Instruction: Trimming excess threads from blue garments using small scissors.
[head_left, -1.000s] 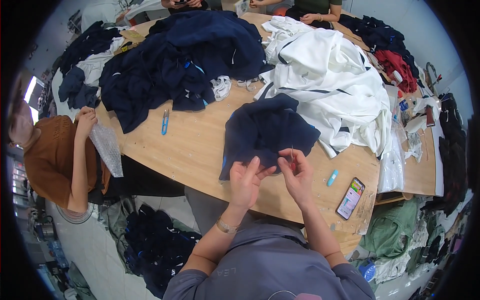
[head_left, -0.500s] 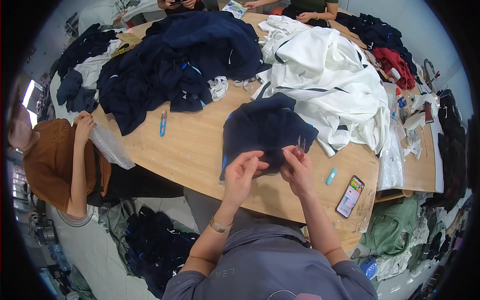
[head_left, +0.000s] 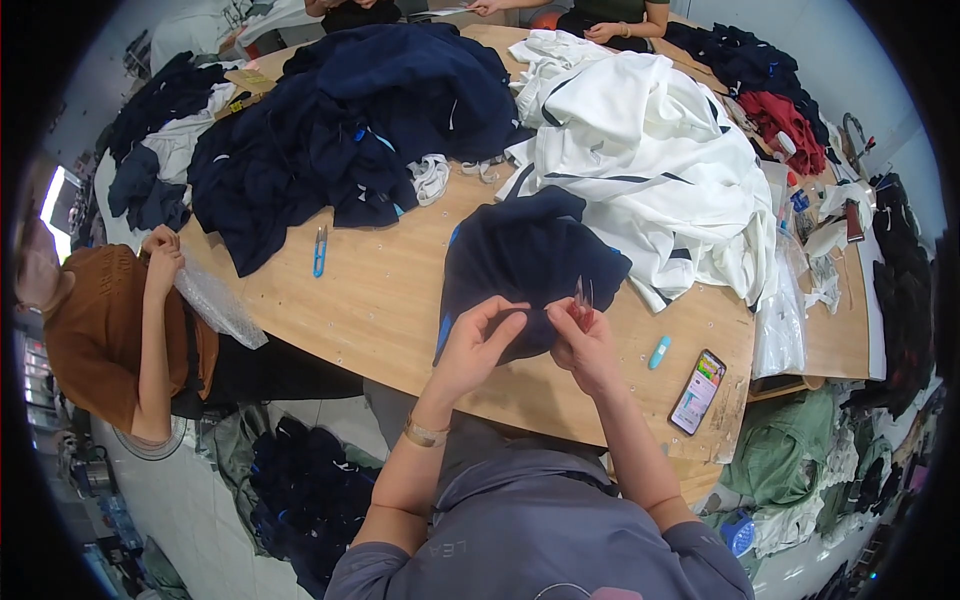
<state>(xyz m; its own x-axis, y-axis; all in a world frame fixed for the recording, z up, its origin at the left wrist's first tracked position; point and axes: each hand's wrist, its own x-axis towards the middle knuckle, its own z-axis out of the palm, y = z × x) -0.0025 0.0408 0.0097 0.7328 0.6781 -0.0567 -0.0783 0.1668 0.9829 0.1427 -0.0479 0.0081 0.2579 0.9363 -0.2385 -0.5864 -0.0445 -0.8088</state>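
A folded navy garment (head_left: 525,262) lies on the wooden table (head_left: 380,300) in front of me. My left hand (head_left: 478,340) pinches its near edge with fingers curled. My right hand (head_left: 583,340) is beside it, closed on a small clear thread snipper (head_left: 581,293) whose tips point up over the cloth. Both hands almost touch above the garment's lower hem.
A heap of navy clothes (head_left: 340,130) and a heap of white clothes (head_left: 650,160) fill the far table. Blue snippers (head_left: 320,250), a small blue tool (head_left: 658,352) and a phone (head_left: 698,390) lie on the wood. A person in brown (head_left: 110,330) sits at left holding a plastic bag.
My hands have shifted slightly right and up along the garment's edge, and the clear snipper now stands up in my right hand. The person at left has lowered the plastic bag.
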